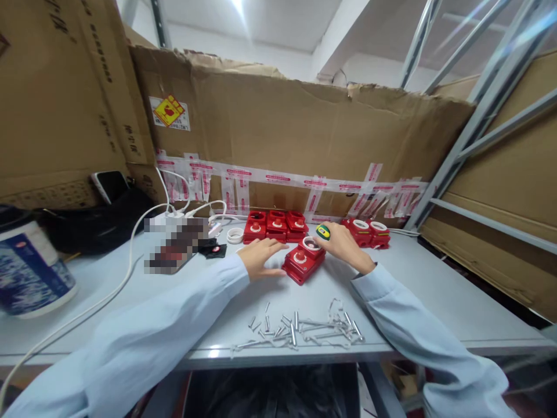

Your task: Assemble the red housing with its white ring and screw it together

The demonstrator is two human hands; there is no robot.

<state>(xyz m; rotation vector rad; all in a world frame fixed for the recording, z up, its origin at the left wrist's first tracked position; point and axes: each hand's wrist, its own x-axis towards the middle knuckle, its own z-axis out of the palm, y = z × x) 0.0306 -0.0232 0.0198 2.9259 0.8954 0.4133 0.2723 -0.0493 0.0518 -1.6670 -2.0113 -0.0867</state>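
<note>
In the head view a red call-point box [307,270] with a round red knob and a white ring lies at an angle on the table. My left hand [261,259] is open at its left side, fingers spread and the thumb close to the edge; whether it touches I cannot tell. My right hand [343,247] is closed around a screwdriver [322,232] with a green and yellow handle, over the far right end of the box. The screwdriver's shaft and tip are hidden. Several similar red boxes [277,225] stand in a row behind.
Metal screws, pins and thin chains [293,334] lie along the front edge. More red boxes [369,232] stand at the back right. White rings [235,235], a power strip [169,219] and a cable [126,278] are to the left, beyond a large cup [32,270]. Cardboard [282,133] walls the back.
</note>
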